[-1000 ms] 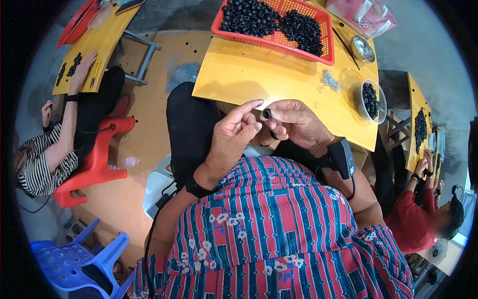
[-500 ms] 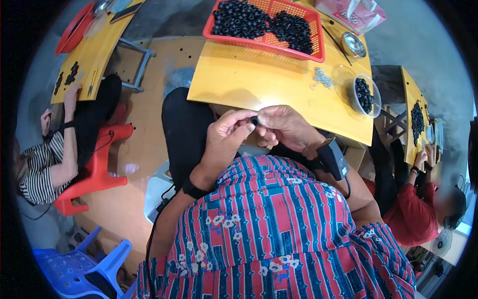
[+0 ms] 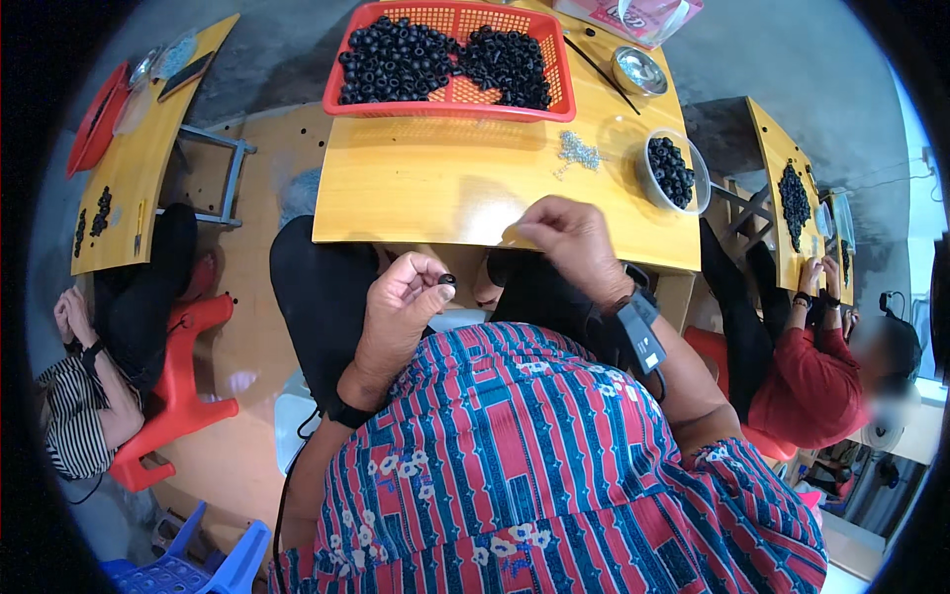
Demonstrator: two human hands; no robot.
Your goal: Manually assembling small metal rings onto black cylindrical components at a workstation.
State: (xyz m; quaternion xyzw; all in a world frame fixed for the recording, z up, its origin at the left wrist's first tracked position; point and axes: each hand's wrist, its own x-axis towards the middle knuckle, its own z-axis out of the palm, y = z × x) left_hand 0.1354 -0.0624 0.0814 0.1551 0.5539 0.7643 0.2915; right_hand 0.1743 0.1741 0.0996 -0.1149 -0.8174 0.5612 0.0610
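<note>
A small black round part with a hole (image 3: pixel 447 280) is pinched between the thumb and fingers of my left hand (image 3: pixel 401 302), above my lap. My right hand (image 3: pixel 576 246) is apart from it, over the near edge of the yellow table (image 3: pixel 416 188). Its fingers are bent together in a pinch, and motion blurs the tips, so anything between them cannot be made out. Beyond the right hand lies a small pile of shiny metal pieces (image 3: pixel 578 152). To its right stands a clear tub (image 3: pixel 705 183) of black round parts (image 3: pixel 671 173).
A red basket (image 3: pixel 445 111) with two heaps of black parts sits at the far side. Near it are a metal bowl (image 3: pixel 639 71), a dark rod (image 3: pixel 602 74) and a pink bag (image 3: pixel 643 18). Co-workers sit at tables left and right; a red stool (image 3: pixel 173 396) is left.
My hands have come apart; the left keeps the black part, the right has moved toward the table edge. The whole view has shifted, with the table appearing further left.
</note>
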